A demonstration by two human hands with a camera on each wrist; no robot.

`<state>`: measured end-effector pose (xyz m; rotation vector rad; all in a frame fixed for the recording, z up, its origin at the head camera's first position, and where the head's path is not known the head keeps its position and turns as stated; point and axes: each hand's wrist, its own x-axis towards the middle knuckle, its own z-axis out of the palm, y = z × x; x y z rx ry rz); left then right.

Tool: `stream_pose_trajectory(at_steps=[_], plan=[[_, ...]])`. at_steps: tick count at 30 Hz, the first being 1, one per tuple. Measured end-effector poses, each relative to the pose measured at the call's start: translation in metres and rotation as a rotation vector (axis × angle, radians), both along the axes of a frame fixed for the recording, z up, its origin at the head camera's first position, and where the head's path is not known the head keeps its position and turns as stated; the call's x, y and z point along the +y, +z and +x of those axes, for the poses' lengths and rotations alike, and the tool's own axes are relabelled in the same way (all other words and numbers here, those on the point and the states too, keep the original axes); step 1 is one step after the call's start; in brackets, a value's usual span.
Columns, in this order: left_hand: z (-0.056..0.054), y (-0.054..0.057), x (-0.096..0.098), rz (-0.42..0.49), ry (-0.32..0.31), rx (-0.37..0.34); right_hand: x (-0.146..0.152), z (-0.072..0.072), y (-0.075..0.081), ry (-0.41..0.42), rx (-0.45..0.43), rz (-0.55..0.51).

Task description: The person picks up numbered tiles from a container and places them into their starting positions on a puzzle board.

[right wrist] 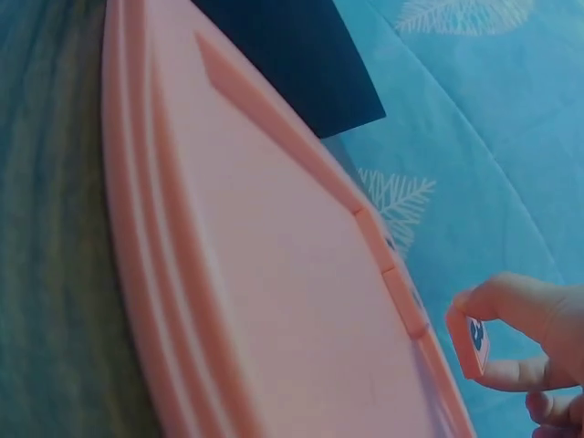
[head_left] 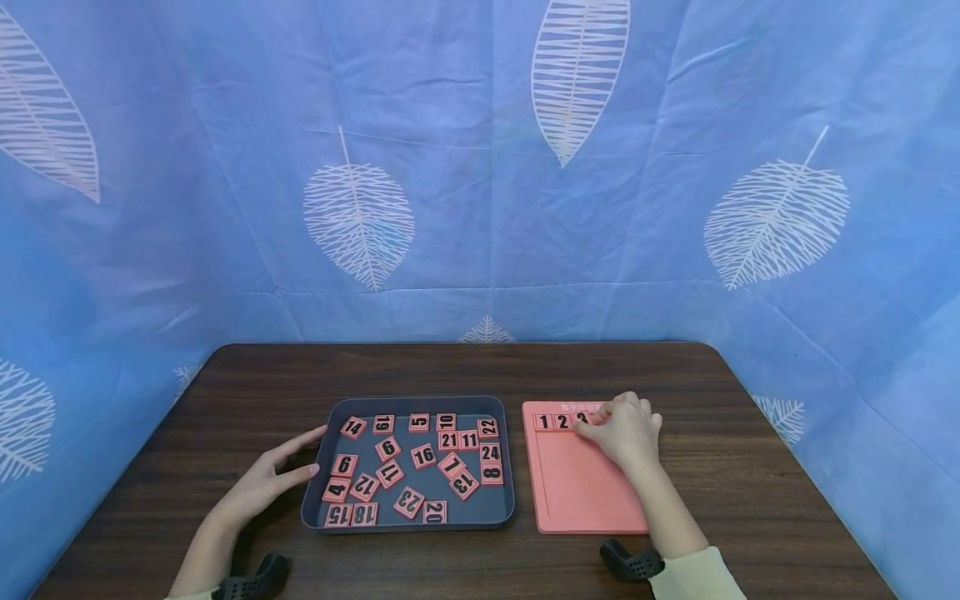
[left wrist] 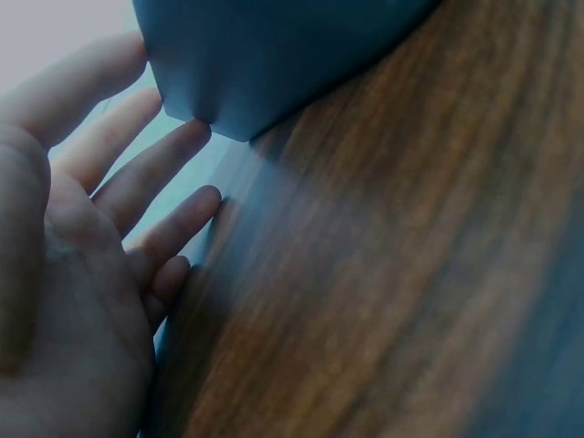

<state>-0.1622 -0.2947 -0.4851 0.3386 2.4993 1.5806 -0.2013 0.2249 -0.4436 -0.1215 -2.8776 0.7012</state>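
Note:
My right hand is over the top of a pink number board. Between thumb and finger it pinches a pink number tile, marked 3, at the board's top row. In that row, tile 1 and tile 2 sit side by side at the left. At the left, my left hand has its fingers extended, fingertips right at the side wall of a dark grey tray. Seen from the left wrist, the fingertips meet the tray wall and the palm is bare.
Several loose number tiles lie scattered in the tray, some turned or upside down, such as tile 23 and tile 16. Tray and board stand apart on a dark wooden table. A blue leaf-patterned cloth hangs behind.

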Motion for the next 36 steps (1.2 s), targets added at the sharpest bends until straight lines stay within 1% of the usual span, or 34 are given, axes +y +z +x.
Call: stream_pose_trajectory(at_steps=[6,13,19,28,36], plan=[[0.0,0.001,0.0,0.0,-0.001,-0.006,0.002,-0.002,-0.006,-0.042,-0.023,-0.009],[-0.001,0.001,0.001,-0.006,0.007,-0.011,0.004,-0.006,-0.013,-0.066,-0.051,0.014],[-0.001,0.001,0.001,-0.006,0.009,-0.017,0.003,-0.007,-0.016,-0.082,-0.071,0.008],[0.0,0.001,0.001,-0.015,0.014,-0.01,0.002,-0.003,-0.018,-0.067,-0.011,-0.018],[0.0,0.001,0.001,-0.011,0.01,-0.002,0.002,-0.001,-0.016,-0.07,-0.021,-0.02]])
